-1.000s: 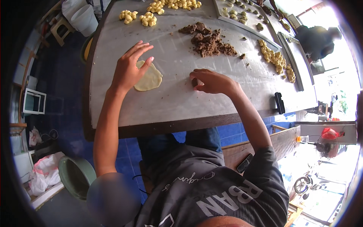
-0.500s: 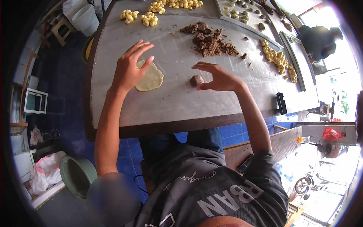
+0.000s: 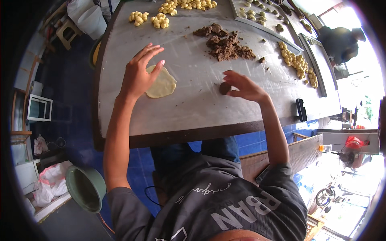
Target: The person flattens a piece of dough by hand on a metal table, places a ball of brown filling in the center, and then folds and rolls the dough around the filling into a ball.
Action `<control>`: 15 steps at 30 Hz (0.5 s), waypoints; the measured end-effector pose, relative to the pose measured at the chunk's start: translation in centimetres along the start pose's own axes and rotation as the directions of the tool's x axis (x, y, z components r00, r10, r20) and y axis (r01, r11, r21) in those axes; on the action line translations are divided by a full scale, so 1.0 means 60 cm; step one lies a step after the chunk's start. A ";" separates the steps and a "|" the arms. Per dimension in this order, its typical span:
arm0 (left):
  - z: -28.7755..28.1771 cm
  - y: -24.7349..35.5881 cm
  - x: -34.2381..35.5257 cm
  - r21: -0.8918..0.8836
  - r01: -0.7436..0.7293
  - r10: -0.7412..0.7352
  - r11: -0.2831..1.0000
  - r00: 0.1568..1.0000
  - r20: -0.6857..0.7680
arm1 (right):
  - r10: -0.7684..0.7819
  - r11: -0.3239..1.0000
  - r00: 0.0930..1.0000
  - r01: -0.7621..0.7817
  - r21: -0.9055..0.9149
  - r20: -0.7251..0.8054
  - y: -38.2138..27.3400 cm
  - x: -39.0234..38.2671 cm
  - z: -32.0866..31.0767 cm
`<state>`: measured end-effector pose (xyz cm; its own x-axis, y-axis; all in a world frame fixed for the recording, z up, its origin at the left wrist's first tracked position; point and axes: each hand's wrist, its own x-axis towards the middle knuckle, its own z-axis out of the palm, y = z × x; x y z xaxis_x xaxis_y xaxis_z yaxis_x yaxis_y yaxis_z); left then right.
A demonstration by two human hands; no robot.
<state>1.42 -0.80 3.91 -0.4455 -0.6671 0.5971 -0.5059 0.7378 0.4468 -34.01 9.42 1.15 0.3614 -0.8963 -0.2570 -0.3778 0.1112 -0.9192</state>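
Tray (image 3: 277,37) with lumps (image 3: 280,28) (brown ball (image 3: 224,88) outside)

Right side: daylight pouring in, glaring white
Motorbike (image 3: 325,196): washed pale
Tabletop (image 3: 193,109): soft sheen
Left floor (image 3: 76,106): dim, shadowy
Rim: black, lines bowed

"What's the tabletop (image 3: 189,110) made of?"
"Grey metal, apparently, smooth and dully shining; its edge (image 3: 193,135) at six o'clock looks like dark wood."
"And the brown heap (image 3: 226,47) at one o'clock?"
"Rough, crumbly, matt. The flattened dough (image 3: 163,86) at eleven is smooth."
"Tub (image 3: 95,181) at eight?"
"Smooth green plastic, seemingly."
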 end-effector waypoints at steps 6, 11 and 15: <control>0.001 -0.009 -0.004 0.020 -0.020 0.020 1.000 1.000 0.019 | -0.110 0.922 0.994 0.106 -0.371 0.011 -0.041 -0.043 -0.032; 0.001 -0.006 -0.001 0.019 -0.014 0.014 1.000 1.000 0.026 | 0.187 0.663 0.980 -0.175 -0.728 -0.065 -0.074 -0.005 0.014; -0.001 -0.004 -0.001 0.020 -0.012 0.012 1.000 0.999 0.034 | 0.388 0.547 0.917 -0.148 -0.824 0.093 -0.089 0.015 0.023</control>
<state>1.59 -0.97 3.80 -0.4761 -0.6616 0.5793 -0.5152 0.7437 0.4260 -30.50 8.58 5.39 0.2639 -0.7391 -0.6197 -0.9625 -0.1599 -0.2191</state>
